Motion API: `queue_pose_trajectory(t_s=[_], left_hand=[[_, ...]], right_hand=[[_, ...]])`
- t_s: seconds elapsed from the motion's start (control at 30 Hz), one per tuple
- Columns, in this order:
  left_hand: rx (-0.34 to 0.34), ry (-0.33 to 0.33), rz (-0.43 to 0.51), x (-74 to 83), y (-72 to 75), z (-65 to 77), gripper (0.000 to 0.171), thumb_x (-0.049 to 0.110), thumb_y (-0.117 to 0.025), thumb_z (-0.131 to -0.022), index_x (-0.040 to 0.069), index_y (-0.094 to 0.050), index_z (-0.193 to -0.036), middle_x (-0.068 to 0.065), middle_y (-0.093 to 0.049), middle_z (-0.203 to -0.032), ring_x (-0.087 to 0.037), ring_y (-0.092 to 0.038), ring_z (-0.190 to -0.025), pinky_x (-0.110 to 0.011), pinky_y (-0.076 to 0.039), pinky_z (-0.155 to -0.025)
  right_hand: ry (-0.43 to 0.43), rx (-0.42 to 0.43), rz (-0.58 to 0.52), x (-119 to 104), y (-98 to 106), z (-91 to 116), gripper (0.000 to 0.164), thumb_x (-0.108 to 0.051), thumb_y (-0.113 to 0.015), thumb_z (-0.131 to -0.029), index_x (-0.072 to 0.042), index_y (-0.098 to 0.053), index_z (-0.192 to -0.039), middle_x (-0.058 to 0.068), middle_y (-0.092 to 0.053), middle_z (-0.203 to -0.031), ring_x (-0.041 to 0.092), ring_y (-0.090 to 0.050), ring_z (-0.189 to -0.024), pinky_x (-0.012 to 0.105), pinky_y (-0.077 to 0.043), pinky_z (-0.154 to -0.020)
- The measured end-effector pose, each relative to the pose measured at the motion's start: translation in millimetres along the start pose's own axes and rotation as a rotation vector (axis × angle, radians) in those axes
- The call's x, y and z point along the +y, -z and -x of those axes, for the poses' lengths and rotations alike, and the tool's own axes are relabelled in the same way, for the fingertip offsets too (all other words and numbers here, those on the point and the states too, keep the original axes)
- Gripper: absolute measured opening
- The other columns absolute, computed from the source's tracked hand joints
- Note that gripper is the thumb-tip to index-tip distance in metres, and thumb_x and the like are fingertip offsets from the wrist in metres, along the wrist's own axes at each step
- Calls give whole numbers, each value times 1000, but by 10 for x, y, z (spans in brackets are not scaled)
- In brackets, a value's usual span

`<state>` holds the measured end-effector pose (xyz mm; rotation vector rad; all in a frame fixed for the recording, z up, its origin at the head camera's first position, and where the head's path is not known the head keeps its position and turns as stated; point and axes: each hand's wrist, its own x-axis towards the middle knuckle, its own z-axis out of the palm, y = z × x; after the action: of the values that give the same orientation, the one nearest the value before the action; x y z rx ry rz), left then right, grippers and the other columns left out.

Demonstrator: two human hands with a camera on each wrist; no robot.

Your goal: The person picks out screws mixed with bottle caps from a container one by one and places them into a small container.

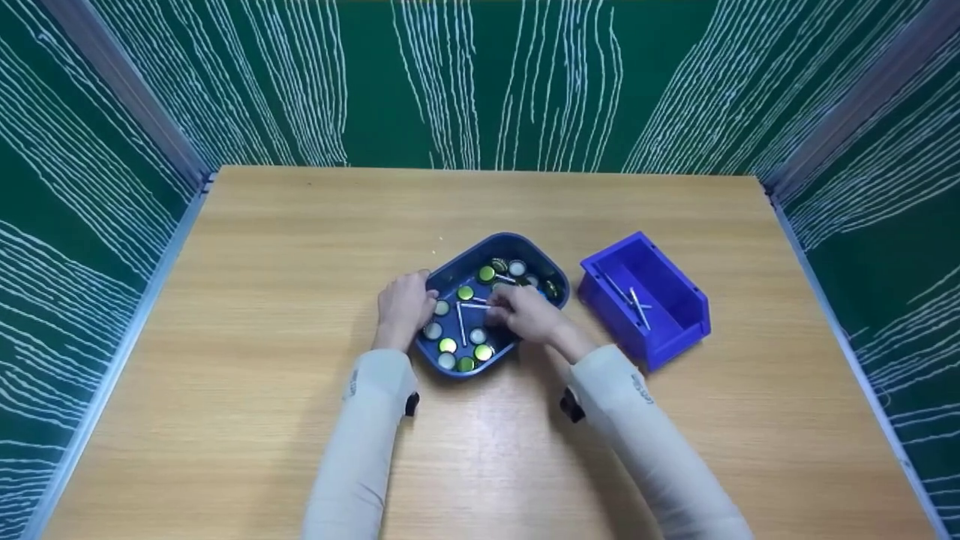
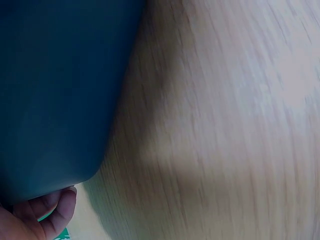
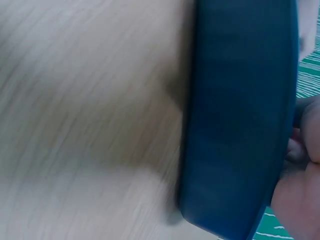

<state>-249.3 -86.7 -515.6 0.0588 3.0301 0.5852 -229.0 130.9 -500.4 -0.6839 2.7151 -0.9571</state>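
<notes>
From where I stand, the left hand grips the left edge of a dark blue tray on the wooden table. Inside it, among bottle caps, the right hand has bent fingers at a silver rod; whether they pinch it, I cannot tell. A violet box stands near, at right.

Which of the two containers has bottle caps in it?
The navy, round-cornered tub with the left hand at its rim: green and pale caps lie inside. The blue-violet bin shows only metal rods.
</notes>
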Motion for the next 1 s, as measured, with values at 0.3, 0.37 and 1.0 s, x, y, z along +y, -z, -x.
queue_pose_trajectory(t_s=[0.3, 0.37, 1.0], left_hand=[[-1, 5, 4, -5, -7, 0, 29, 23, -61, -95, 9, -66, -120, -17, -72, -113, -36, -69, -102, -49, -54, -84], [0, 5, 3, -3, -7, 2, 28, 23, -61, -94, 9, -67, -118, -17, -72, -112, -37, -69, -102, -50, -54, -83], [-7, 0, -22, -7, -18, -6, 34, 27, -62, -95, 10, -65, -124, -19, -71, -113, -39, -69, -99, -50, -55, -83]], right_hand=[[42, 26, -64, -6, 211, 53, 12, -12, -60, -97, -2, -66, -99, 11, -70, -89, 17, -59, -78, 31, -49, -74], [40, 21, -88, -6, 281, 78, 12, -11, -60, -97, -1, -66, -99, 10, -69, -85, 17, -59, -75, 28, -48, -69], [-114, 41, -103, 228, 920, 400, 19, -17, -58, -99, -4, -68, -108, 13, -69, -95, 20, -60, -82, 29, -47, -73]])
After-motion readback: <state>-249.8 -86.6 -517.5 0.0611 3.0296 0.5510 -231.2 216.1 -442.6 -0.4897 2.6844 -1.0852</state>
